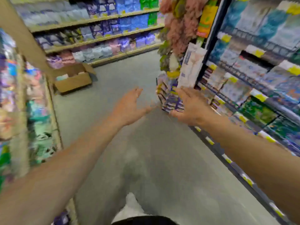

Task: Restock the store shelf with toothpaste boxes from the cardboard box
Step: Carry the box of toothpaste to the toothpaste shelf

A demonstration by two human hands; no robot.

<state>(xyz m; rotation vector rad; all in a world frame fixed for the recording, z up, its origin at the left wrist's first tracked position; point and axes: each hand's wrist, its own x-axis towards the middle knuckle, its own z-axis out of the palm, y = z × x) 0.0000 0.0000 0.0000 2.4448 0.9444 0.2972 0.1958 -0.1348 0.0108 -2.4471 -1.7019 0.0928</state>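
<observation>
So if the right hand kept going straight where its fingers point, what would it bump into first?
Probably the hanging packets at the end of the shelf. The right hand is open, fingers pointing up and left toward them. The picture is blurry, so depth is uncertain.

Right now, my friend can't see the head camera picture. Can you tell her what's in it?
Two bare arms reach forward down a store aisle, the left hand and right hand both open and holding nothing. An open cardboard box sits on the grey floor ahead on the left. Blurry packed shelves line both sides.
</observation>
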